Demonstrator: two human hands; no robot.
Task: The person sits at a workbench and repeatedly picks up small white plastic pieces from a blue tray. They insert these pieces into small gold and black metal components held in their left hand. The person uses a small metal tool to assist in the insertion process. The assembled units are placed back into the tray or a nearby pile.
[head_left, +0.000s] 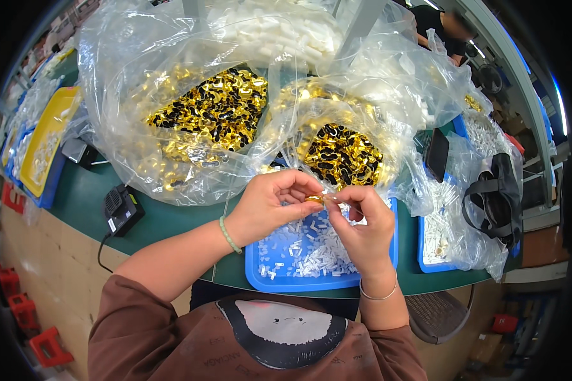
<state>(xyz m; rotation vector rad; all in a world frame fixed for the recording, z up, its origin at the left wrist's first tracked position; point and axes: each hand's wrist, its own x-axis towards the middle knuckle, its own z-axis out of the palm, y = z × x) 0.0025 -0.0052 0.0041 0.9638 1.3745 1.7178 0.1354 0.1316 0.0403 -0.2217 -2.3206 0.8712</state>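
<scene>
Both of my hands meet above a blue tray that holds many small white plastic pieces. Between thumb and fingers, my left hand pinches a small shiny gold part. The fingertips of my right hand are closed at the other end of that part, on something small and pale that is too tiny to name. Just beyond my hands, an open clear plastic bag is filled with black and gold parts. A larger clear bag of similar parts lies to its left.
A black boxy device with a cable sits at left on the green table. Yellow and blue trays stand far left. At right are a phone-like dark slab, another blue tray and a black bag. A person is at the back right.
</scene>
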